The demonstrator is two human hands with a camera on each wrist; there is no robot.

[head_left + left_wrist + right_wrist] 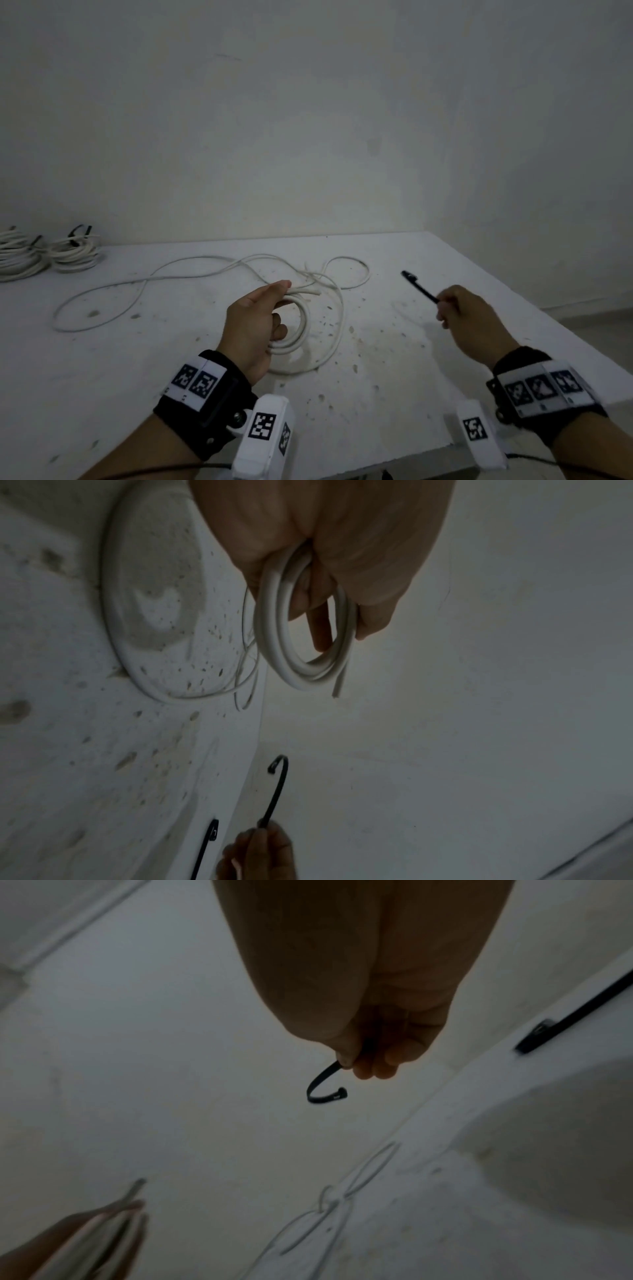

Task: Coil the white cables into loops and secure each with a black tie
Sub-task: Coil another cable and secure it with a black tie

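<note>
Head view: at frame center the left hand [255, 329] is gripping a coiled white cable [297, 330] above the white table [445, 359], so tying appears next; the right hand [460, 315] is pinching a black tie [419, 287]

Left wrist view: curled fingers [322, 626] are passing through the coil's roughly 3 loops

Right wrist view: the tie is curling below the fingertips [363, 1069]; it needs threading around the bundle

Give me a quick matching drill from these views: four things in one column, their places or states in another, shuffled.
1. coiled cable
2. black tie
3. loose cable
4. tied coils

A. stacked at the table's far left
B. pinched in the right hand
C. sprawled on the table
D. gripped in the left hand

Pairs: 1-D, 2-B, 3-C, 4-A
</note>
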